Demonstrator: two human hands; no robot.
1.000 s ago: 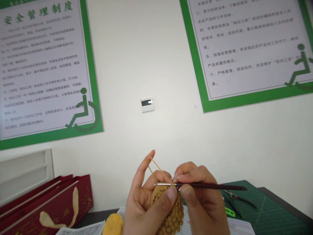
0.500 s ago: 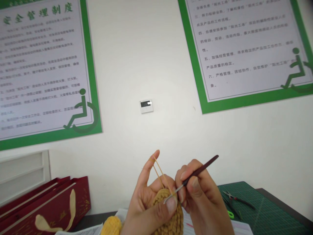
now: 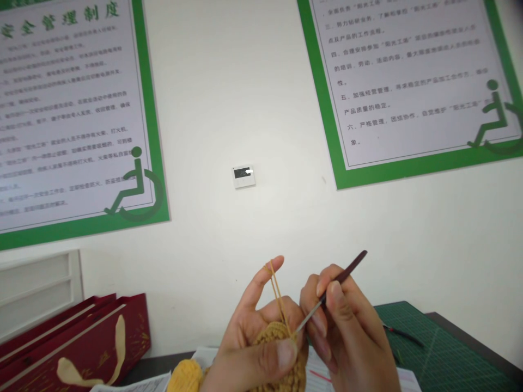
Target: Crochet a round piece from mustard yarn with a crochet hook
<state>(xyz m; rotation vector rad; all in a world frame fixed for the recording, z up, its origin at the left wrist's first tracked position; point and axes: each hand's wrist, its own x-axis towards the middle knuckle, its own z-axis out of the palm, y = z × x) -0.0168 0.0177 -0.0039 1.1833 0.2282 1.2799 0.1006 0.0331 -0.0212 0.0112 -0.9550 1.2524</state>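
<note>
A tan crocheted piece (image 3: 273, 333) is pinched between the thumb and fingers of my left hand (image 3: 249, 348). My left index finger is raised, with tan yarn (image 3: 276, 286) looped around it and running down to the piece's edge. In my right hand (image 3: 351, 332) is a crochet hook (image 3: 347, 268) with a dark red handle, gripped like a pen. Its metal shaft slants down left to the edge by my left thumb, where the tip is hard to make out. A yellow ball of yarn (image 3: 185, 377) sits left of my left wrist.
Papers (image 3: 318, 370) lie on the table under my hands. A green cutting mat (image 3: 449, 348) is at right, with partly hidden pliers (image 3: 404, 335) on it. Dark red gift bags (image 3: 81, 348) stand at left. Behind is a white wall (image 3: 245, 109) with two green-framed posters (image 3: 151, 109).
My right hand has drawn the hook back to the right and slightly down, away from my left thumb. My left index finger has tipped to the right with the yarn.
</note>
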